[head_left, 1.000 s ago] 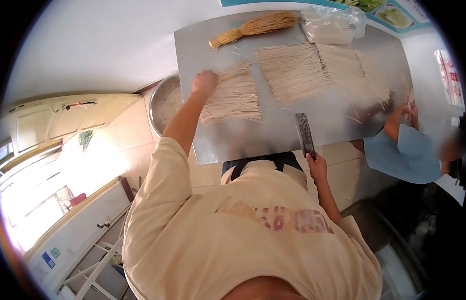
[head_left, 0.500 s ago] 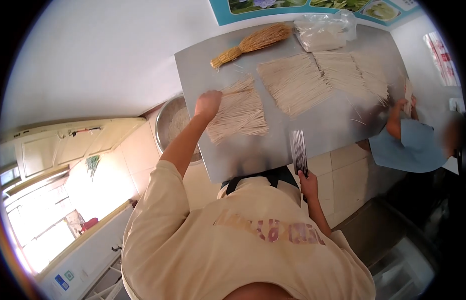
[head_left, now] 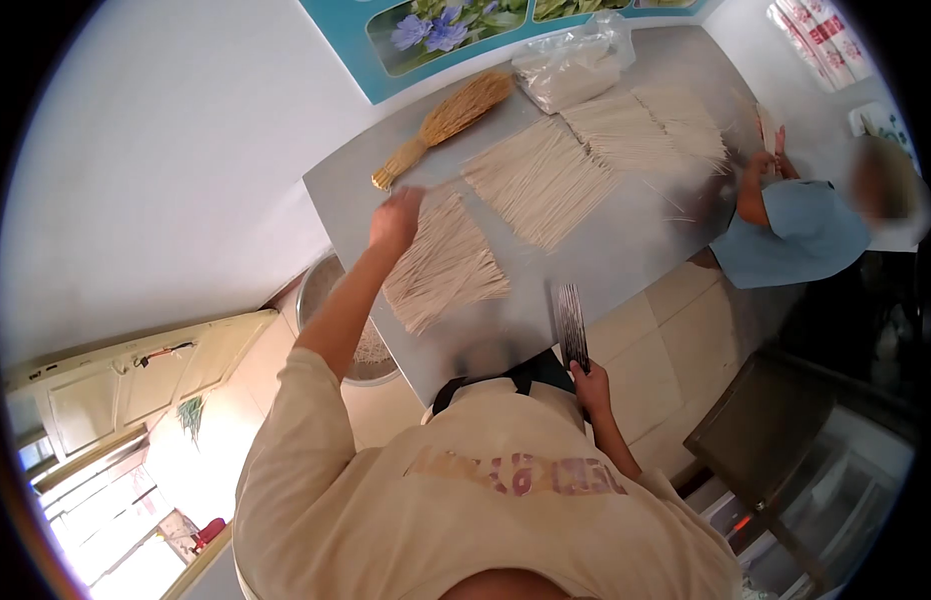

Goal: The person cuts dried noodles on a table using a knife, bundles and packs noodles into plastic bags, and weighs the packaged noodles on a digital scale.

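Observation:
My left hand (head_left: 396,222) is closed above the left edge of a batch of thin, pale noodles (head_left: 448,268) on the metal table (head_left: 626,262). A thin, blurred stick-like strand runs from its fingers to the right, toward a second noodle batch (head_left: 541,182). My right hand (head_left: 591,386) grips the dark handle of a cleaver (head_left: 569,322) at the table's near edge, its broad blade pointing away from me. The blade shows streaky reflections. Further right lies another noodle batch (head_left: 641,130), overlapping its neighbour.
A straw whisk broom (head_left: 436,130) and a clear plastic bag (head_left: 576,68) lie along the table's back. Below the left edge stands a large metal basin (head_left: 311,300). At the right end, a person in blue (head_left: 801,225) holds a pale bundle (head_left: 767,128).
My left hand has lifted off the near noodle batch and moved toward its back corner with the thin strand. My right hand still holds the cleaver. The camera view has turned and shifted.

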{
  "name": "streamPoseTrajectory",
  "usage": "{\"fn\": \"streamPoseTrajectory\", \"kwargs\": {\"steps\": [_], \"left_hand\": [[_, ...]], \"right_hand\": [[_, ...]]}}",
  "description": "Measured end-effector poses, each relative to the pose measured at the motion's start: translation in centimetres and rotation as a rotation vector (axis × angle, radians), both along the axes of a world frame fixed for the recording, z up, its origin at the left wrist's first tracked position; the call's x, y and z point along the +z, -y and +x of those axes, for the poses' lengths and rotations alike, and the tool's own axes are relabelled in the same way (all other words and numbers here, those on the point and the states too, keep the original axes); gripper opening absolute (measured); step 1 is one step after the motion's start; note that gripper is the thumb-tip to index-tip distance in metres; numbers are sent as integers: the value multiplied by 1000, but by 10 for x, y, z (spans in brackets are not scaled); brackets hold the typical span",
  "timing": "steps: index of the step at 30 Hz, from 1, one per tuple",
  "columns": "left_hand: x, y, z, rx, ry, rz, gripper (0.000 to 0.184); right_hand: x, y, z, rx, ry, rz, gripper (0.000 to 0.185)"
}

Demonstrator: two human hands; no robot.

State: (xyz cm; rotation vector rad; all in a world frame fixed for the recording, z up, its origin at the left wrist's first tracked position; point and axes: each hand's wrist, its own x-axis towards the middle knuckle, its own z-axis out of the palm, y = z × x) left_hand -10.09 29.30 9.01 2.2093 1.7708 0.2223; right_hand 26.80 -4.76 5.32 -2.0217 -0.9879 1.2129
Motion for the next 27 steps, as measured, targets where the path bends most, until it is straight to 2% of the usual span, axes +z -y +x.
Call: {"fn": "streamPoseTrajectory", "kwargs": {"steps": [1,2,3,4,5,7,9,10,11,13,14,15,17,18,20,22,23,26,27], "left_hand": [[10,-25,9,11,-48,-15,34],[4,-58,10,-51,-36,202,37],[32,-86,22,-78,-286,253,40],[42,-102,31,-29,-103,597,44],[70,-108,41,23,-25,597,49],[94,-113,48,77,236,608,46],[77,-96,49,72,331,538,46],[51,-79,49,24,307,646,46],[51,-42,48,23,345,428,46],[11,35,40,15,173,254,53],[4,76,39,47,147,106,60],[-13,114,32,36,102,-19,74],[-36,177,25,33,0,-7,95],[-42,194,23,40,-1,-6,95],[-48,216,22,155,-157,-130,111],[-50,215,19,162,-182,-114,110],[-50,206,18,169,-210,-102,108],[-50,166,10,182,-261,-129,114],[-54,160,6,188,-309,-181,117]], "right_hand": [[4,-2,1,-8,-26,-59,30],[7,-2,2,-16,-50,-122,30],[2,-4,7,-11,-44,-129,30],[-11,-5,15,73,47,-104,33],[-18,4,21,163,131,-97,37],[13,-9,20,121,-36,-234,41],[32,-19,25,146,-132,-329,43],[33,-28,27,153,-221,-387,46],[30,-30,29,164,-226,-395,46],[24,-36,31,292,-334,-437,46],[24,-39,30,295,-334,-438,46],[24,-44,28,298,-358,-522,47],[20,-50,27,310,-381,-610,48],[14,-53,26,327,-442,-678,48],[-3,-55,20,344,-497,-741,48],[-20,-67,2,341,-676,-803,44],[-13,-82,-19,299,-662,-855,44],[-35,-116,-72,319,-905,-671,40],[-32,-126,-87,322,-889,-663,40]]}}
